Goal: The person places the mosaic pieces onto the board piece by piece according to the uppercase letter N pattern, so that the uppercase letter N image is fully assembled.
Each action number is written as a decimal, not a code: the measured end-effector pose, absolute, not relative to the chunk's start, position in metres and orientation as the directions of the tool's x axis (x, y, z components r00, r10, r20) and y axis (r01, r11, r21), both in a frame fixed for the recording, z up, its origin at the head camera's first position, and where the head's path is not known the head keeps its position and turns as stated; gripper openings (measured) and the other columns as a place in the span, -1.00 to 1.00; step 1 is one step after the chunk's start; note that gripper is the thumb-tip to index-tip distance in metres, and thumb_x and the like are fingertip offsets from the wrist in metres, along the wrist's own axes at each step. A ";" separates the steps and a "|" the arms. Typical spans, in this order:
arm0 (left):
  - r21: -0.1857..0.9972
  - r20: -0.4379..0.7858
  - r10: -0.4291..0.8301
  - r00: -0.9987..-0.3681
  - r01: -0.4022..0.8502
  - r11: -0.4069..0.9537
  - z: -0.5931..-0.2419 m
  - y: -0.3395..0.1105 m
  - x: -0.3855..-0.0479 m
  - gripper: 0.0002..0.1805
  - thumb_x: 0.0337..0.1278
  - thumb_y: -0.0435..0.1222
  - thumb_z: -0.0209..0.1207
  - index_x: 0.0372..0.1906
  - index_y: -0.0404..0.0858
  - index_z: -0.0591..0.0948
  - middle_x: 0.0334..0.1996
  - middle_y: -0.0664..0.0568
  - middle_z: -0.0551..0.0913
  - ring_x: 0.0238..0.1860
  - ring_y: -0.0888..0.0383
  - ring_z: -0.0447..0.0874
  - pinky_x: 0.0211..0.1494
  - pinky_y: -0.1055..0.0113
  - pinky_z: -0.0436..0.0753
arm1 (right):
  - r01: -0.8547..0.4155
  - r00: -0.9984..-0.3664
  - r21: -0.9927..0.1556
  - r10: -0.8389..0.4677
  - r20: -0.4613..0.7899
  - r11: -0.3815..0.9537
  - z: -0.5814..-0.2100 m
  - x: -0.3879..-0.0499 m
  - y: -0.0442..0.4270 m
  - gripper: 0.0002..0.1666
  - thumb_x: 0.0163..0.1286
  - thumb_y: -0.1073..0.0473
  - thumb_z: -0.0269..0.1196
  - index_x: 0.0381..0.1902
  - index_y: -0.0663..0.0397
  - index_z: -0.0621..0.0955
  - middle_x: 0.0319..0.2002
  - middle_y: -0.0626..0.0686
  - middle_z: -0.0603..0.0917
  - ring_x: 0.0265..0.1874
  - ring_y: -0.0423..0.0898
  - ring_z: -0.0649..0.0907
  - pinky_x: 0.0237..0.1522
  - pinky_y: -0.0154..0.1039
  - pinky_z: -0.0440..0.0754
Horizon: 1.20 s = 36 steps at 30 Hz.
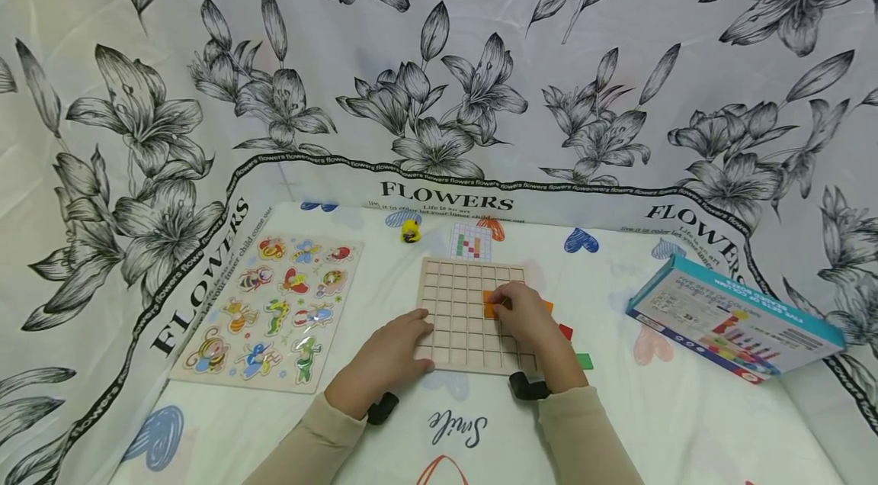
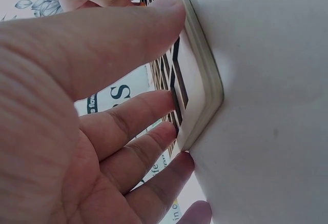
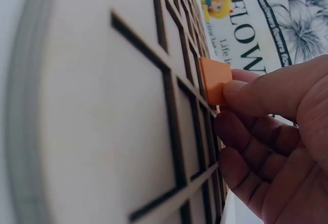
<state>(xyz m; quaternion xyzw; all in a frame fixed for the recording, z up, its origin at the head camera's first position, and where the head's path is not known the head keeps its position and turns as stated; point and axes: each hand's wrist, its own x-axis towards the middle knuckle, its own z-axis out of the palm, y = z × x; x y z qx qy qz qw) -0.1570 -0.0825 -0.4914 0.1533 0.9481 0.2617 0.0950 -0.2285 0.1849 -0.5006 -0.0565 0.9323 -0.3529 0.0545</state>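
A wooden grid board [image 1: 453, 355] lies on the table in front of the person. The right hand [image 1: 524, 321] pinches an orange piece [image 3: 216, 78] between thumb and fingers, and in the right wrist view the piece meets the grid. At the board's left edge rests the left hand [image 1: 389, 348], its thumb [image 2: 154, 21] and fingertips touching the rim and grid, fingers fairly straight. More orange [image 1: 548, 306], a red piece [image 1: 565, 332] and a green piece [image 1: 584, 361] show right of the board, partly hidden by the right hand and forearm.
Behind the board lie a small grid card [image 1: 470, 242] with coloured squares and a yellow toy figure [image 1: 410, 231]. To the left is an insect picture puzzle [image 1: 274, 317]. A blue-topped box [image 1: 734, 317] stands at the right. Flower-printed cloth [image 1: 439, 73] hangs behind the table.
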 end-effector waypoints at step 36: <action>0.520 -0.096 0.348 -0.933 0.251 0.817 -0.488 -0.082 -0.155 -0.30 0.18 -0.22 0.58 0.40 -0.30 0.64 0.61 -0.14 0.46 0.61 -0.20 0.44 0.62 -0.17 0.48 | 0.094 -0.994 -0.643 0.037 -0.101 0.760 -0.491 -0.237 0.276 -0.68 0.65 0.17 0.25 0.24 0.14 0.71 0.12 0.21 0.71 0.00 0.12 0.64 0.01 -0.05 0.79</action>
